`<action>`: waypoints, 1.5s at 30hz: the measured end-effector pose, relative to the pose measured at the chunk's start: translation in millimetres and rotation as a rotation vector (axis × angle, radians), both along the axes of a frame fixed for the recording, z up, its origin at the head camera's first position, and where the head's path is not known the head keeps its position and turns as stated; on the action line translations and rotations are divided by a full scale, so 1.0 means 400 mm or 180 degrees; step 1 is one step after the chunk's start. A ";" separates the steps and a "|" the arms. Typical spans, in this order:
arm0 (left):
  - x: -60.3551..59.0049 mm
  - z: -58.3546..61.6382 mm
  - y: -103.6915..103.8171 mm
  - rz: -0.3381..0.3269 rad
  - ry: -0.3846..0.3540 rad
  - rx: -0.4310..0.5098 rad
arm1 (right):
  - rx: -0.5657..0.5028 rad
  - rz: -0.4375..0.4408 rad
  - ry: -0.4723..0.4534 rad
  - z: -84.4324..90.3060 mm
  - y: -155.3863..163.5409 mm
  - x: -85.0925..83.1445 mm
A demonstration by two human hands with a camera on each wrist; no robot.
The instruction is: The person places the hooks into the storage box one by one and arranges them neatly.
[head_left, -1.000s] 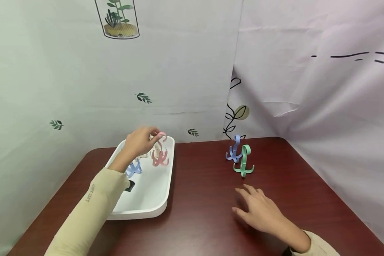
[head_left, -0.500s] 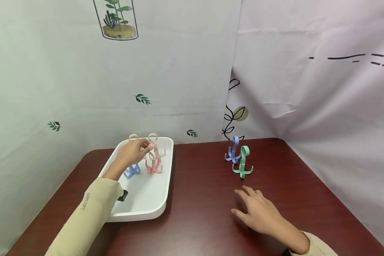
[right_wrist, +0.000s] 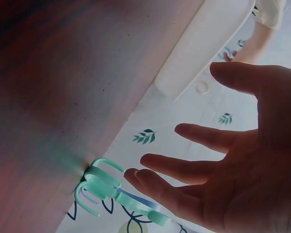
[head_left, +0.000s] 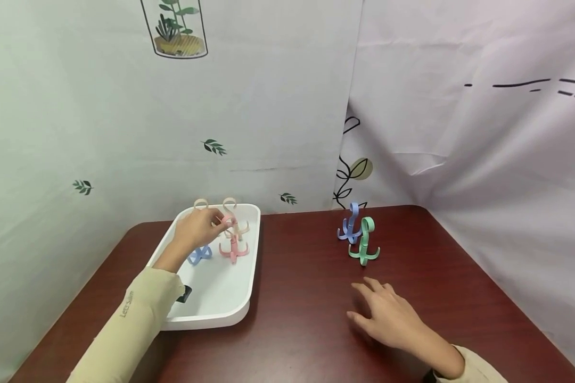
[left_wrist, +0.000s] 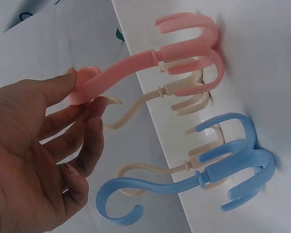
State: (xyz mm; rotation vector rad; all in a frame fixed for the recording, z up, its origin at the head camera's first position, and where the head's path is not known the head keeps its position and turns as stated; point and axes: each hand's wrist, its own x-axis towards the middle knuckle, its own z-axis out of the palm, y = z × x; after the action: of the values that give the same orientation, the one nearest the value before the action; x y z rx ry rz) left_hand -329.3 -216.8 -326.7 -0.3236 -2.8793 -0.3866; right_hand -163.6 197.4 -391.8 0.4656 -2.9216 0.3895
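Lowered since a second ago, the pink plastic four-pronged hook (head_left: 233, 246) is now standing in the white plastic tray (head_left: 220, 308).

Left hand (head_left: 197, 229) is pinching the pink hook's curled top in the fingertips (left_wrist: 82, 90), its grip closed on it, prongs resting on the tray floor at the far left of the dark red wooden counter (head_left: 306, 298). Beside it are standing a blue plastic hook (head_left: 199, 254) and two beige plastic hooks (head_left: 230, 213). Right hand (head_left: 388, 316) is lying near the right, fingers spread and holding nothing. Farther off, a green plastic hook (head_left: 364, 242) and a second blue hook (head_left: 350, 223) are standing just beside each other.
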 end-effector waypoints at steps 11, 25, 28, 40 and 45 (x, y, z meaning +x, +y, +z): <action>0.041 0.061 0.138 0.0099 0.0755 -0.0171 | 0.0016 0.0053 -0.0051 0.001 0.001 -0.002; -0.022 0.057 0.615 -0.1301 0.0201 -0.0987 | -0.0108 0.0018 -0.0069 -0.003 -0.009 -0.003; -0.054 0.042 0.675 -0.1334 0.0126 -0.0896 | -0.0090 0.0006 -0.0035 -0.002 -0.005 0.003; -0.117 -0.030 0.751 -0.1071 0.0375 -0.0800 | -0.0053 -0.0035 -0.0030 0.000 0.004 0.004; -0.112 0.013 0.723 -0.0913 0.0533 -0.0849 | -0.0012 -0.0022 0.0047 0.000 0.014 0.006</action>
State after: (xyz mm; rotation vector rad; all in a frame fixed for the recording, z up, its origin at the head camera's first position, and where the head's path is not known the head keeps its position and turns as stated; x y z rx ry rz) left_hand -373.9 72.4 -321.3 -0.7800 -2.7214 -0.0150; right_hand -161.3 202.9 -391.7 0.4557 -2.9069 0.3890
